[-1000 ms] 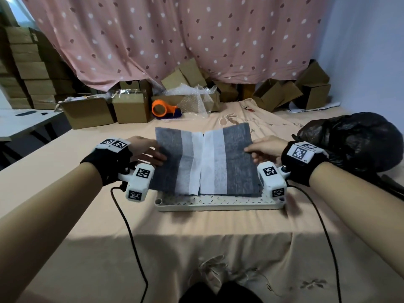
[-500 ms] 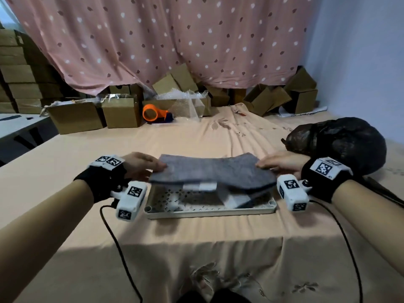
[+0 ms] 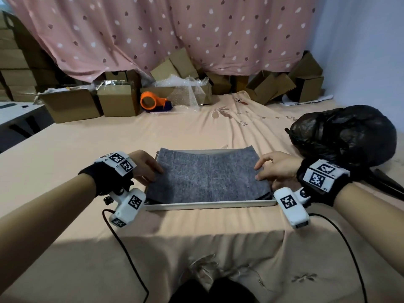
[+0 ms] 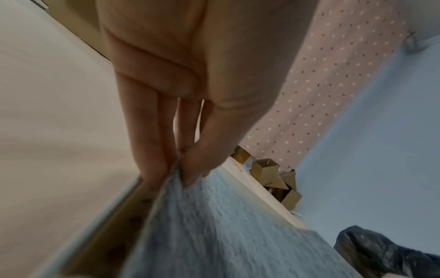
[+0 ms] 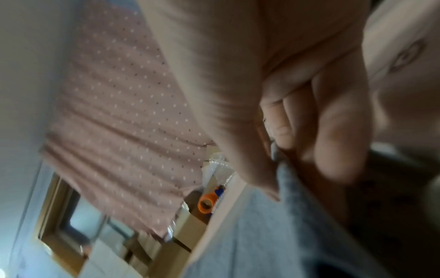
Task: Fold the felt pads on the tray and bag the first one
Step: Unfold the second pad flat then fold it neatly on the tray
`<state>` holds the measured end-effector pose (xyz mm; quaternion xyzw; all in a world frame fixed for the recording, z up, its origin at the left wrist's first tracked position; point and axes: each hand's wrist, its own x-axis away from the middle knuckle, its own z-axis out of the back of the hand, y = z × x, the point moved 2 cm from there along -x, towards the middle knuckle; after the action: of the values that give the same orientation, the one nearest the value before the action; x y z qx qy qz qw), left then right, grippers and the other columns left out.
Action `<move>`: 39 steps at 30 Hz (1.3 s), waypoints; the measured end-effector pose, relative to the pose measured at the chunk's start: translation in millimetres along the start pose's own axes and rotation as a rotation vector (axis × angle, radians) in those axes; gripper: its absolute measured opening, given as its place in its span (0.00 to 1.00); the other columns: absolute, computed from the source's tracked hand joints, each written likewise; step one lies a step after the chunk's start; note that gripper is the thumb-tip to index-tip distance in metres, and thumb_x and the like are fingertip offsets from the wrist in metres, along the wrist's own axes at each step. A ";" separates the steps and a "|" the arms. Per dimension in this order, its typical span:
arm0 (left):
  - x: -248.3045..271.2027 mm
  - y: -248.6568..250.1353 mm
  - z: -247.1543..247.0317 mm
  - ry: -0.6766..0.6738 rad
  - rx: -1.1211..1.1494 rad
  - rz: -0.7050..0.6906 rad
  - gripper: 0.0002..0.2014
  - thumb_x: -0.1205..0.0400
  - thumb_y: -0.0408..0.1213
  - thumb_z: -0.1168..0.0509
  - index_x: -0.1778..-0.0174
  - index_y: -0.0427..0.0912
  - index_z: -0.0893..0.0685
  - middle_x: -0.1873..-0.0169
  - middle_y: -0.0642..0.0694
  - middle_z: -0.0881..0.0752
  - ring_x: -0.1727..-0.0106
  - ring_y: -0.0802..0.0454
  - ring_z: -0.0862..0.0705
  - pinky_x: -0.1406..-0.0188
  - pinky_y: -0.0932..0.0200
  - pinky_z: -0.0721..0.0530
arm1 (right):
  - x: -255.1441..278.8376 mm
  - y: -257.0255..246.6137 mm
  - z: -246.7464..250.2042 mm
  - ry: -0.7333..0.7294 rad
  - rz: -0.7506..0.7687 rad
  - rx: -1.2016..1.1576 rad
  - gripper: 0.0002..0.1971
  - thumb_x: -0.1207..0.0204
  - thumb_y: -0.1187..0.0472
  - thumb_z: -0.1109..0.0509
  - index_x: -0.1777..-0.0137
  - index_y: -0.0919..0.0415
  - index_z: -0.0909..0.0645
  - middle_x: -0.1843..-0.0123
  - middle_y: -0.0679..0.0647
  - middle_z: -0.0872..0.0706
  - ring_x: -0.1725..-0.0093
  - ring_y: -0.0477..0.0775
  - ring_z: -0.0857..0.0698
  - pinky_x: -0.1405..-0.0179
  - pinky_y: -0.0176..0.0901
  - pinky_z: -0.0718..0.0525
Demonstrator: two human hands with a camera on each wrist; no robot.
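Observation:
A grey felt pad [image 3: 207, 176] lies folded flat over the white tray [image 3: 209, 206] in the middle of the peach-covered table. My left hand [image 3: 146, 169] pinches the pad's left edge [image 4: 181, 169] between thumb and fingers. My right hand [image 3: 275, 169] pinches the right edge [image 5: 283, 169], thumb on top and fingers below. A lumpy black plastic bag [image 3: 343, 136] sits on the table just to the right of the right wrist; it also shows in the left wrist view [image 4: 381, 252].
Cardboard boxes [image 3: 118, 101] line the back of the table under a pink dotted curtain [image 3: 175, 33]. An orange tape dispenser [image 3: 153, 103] and bubble wrap [image 3: 185, 90] lie behind the tray. Cables [image 3: 129, 254] run from both wrists toward me.
One second ago the pad was held up, half open, showing white inner strips. Both hands brought it down and folded it over, and it now lies flat on the tray.

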<state>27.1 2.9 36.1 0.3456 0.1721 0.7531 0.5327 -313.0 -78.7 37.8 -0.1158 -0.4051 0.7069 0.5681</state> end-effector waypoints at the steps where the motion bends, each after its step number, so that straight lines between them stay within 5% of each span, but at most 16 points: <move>1: -0.6 -1.4 -0.9 0.009 -0.015 -0.004 0.17 0.25 0.15 0.36 0.51 0.41 0.14 0.68 0.42 0.16 0.71 0.53 0.17 0.79 0.67 0.14 | -2.1 3.8 -2.4 0.001 0.003 0.060 0.11 0.31 0.73 0.26 0.54 0.63 0.25 0.84 0.53 0.21 0.91 0.42 0.25 0.91 0.30 0.27; 3: -3.0 -3.2 -2.7 0.035 -0.056 -0.017 0.15 0.26 0.17 0.34 0.52 0.40 0.13 0.68 0.42 0.16 0.73 0.54 0.17 0.75 0.65 0.12 | -6.3 11.1 -6.8 0.015 0.023 0.120 0.12 0.32 0.73 0.24 0.59 0.62 0.25 0.88 0.48 0.22 0.88 0.42 0.23 0.88 0.30 0.27; 6: -4.4 -1.1 -6.9 0.045 -0.168 -0.016 0.12 0.26 0.22 0.32 0.53 0.41 0.12 0.67 0.42 0.15 0.73 0.51 0.16 0.71 0.63 0.11 | -10.4 14.7 -8.5 0.044 0.051 0.242 0.13 0.37 0.68 0.19 0.68 0.57 0.23 0.75 0.50 0.20 0.70 0.50 0.20 0.70 0.35 0.24; 9: -1.9 2.9 -6.5 0.027 -0.402 0.036 0.11 0.26 0.29 0.30 0.51 0.43 0.10 0.74 0.46 0.17 0.82 0.57 0.19 0.75 0.63 0.14 | -6.9 2.1 2.1 -0.028 0.013 0.333 0.07 0.31 0.64 0.23 0.64 0.59 0.20 0.80 0.47 0.20 0.83 0.39 0.24 0.82 0.28 0.27; 11: 0.5 11.0 1.9 -0.024 -0.479 0.076 0.11 0.25 0.31 0.31 0.49 0.38 0.10 0.77 0.46 0.18 0.82 0.55 0.20 0.76 0.62 0.17 | -9.5 -12.8 19.5 -0.010 0.031 0.178 0.03 0.24 0.65 0.29 0.54 0.65 0.17 0.81 0.49 0.18 0.85 0.40 0.23 0.87 0.27 0.28; 14: -2.9 41.6 17.4 -0.015 -0.303 0.034 0.11 0.20 0.32 0.34 0.49 0.29 0.12 0.75 0.42 0.16 0.78 0.50 0.20 0.75 0.62 0.17 | -25.1 -37.9 37.8 0.047 0.007 -0.251 0.09 0.20 0.63 0.35 0.45 0.67 0.20 0.66 0.59 0.15 0.75 0.48 0.15 0.79 0.32 0.17; 16: -7.7 68.3 14.4 0.023 -0.062 -0.014 0.08 0.18 0.28 0.39 0.54 0.31 0.14 0.76 0.42 0.14 0.81 0.51 0.18 0.74 0.62 0.15 | -36.0 -53.8 26.5 -0.014 -0.048 -0.514 0.08 0.19 0.62 0.39 0.49 0.66 0.22 0.64 0.61 0.14 0.76 0.50 0.13 0.76 0.36 0.14; 19: -24.9 94.2 -16.1 -0.090 0.217 -0.003 0.11 0.18 0.25 0.44 0.52 0.33 0.15 0.68 0.37 0.08 0.73 0.47 0.11 0.55 0.52 0.13 | -57.8 -67.7 -10.0 -0.166 -0.127 -0.714 0.13 0.17 0.61 0.44 0.58 0.68 0.25 0.73 0.64 0.12 0.78 0.56 0.12 0.77 0.42 0.13; 21: -45.8 96.8 -38.3 -0.146 0.220 0.022 0.12 0.18 0.26 0.41 0.42 0.31 0.16 0.56 0.33 0.09 0.57 0.41 0.10 0.39 0.44 0.16 | -74.4 -66.2 -35.5 -0.254 -0.174 -0.740 0.15 0.16 0.60 0.47 0.58 0.69 0.25 0.74 0.65 0.12 0.75 0.60 0.11 0.78 0.45 0.13; 22: -55.3 95.4 -46.5 -0.160 0.201 0.038 0.15 0.19 0.28 0.39 0.38 0.31 0.17 0.55 0.34 0.11 0.51 0.40 0.12 0.36 0.44 0.18 | -81.5 -63.1 -46.4 -0.289 -0.203 -0.744 0.16 0.16 0.60 0.48 0.58 0.71 0.25 0.68 0.66 0.12 0.70 0.62 0.11 0.79 0.46 0.13; 25: -78.5 81.8 -61.9 -0.210 0.148 0.069 0.18 0.18 0.33 0.37 0.33 0.30 0.21 0.60 0.43 0.16 0.57 0.48 0.17 0.41 0.52 0.18 | -99.3 -52.2 -65.9 -0.351 -0.274 -0.720 0.16 0.17 0.61 0.49 0.47 0.70 0.22 0.48 0.68 0.14 0.45 0.67 0.13 0.71 0.47 0.12; 26: -83.8 76.3 -64.1 -0.222 0.157 0.079 0.17 0.18 0.33 0.38 0.36 0.29 0.20 0.60 0.43 0.16 0.56 0.48 0.17 0.39 0.51 0.17 | -103.7 -49.3 -67.5 -0.339 -0.285 -0.706 0.15 0.17 0.61 0.48 0.46 0.70 0.22 0.51 0.69 0.11 0.49 0.65 0.10 0.70 0.47 0.12; 29: -107.5 56.1 -61.8 -0.194 0.301 0.112 0.08 0.18 0.30 0.40 0.59 0.34 0.18 0.72 0.46 0.10 0.53 0.44 0.16 0.28 0.43 0.23 | -115.0 -43.4 -59.6 -0.166 -0.237 -0.619 0.13 0.18 0.62 0.45 0.61 0.68 0.26 0.77 0.63 0.13 0.78 0.55 0.12 0.77 0.41 0.14; 31: -112.1 47.6 -58.6 -0.130 0.454 0.152 0.08 0.18 0.26 0.44 0.58 0.35 0.20 0.76 0.43 0.09 0.53 0.39 0.12 0.30 0.42 0.22 | -119.3 -38.6 -50.1 0.005 -0.186 -0.557 0.12 0.20 0.64 0.42 0.64 0.67 0.26 0.78 0.59 0.15 0.84 0.48 0.15 0.78 0.35 0.16; 35: -99.1 32.6 -45.4 -0.022 0.588 0.164 0.08 0.15 0.23 0.51 0.55 0.35 0.28 0.80 0.39 0.11 0.78 0.46 0.11 0.70 0.57 0.13 | -122.2 -24.9 -35.6 0.212 -0.150 -0.451 0.13 0.23 0.66 0.40 0.69 0.65 0.24 0.72 0.57 0.20 0.82 0.42 0.20 0.80 0.27 0.20; 39: -84.5 11.7 -26.1 0.055 0.622 0.180 0.09 0.18 0.23 0.49 0.60 0.29 0.24 0.79 0.38 0.12 0.77 0.46 0.12 0.49 0.50 0.17 | -111.4 -24.9 -23.1 0.206 -0.127 -0.341 0.11 0.25 0.67 0.39 0.69 0.65 0.25 0.71 0.57 0.21 0.72 0.50 0.20 0.77 0.32 0.20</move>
<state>17.1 -76.5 -3.4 0.4851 0.3770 0.7175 0.3280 -244.4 -167.8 7.4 -0.2560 -0.4653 0.5753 0.6221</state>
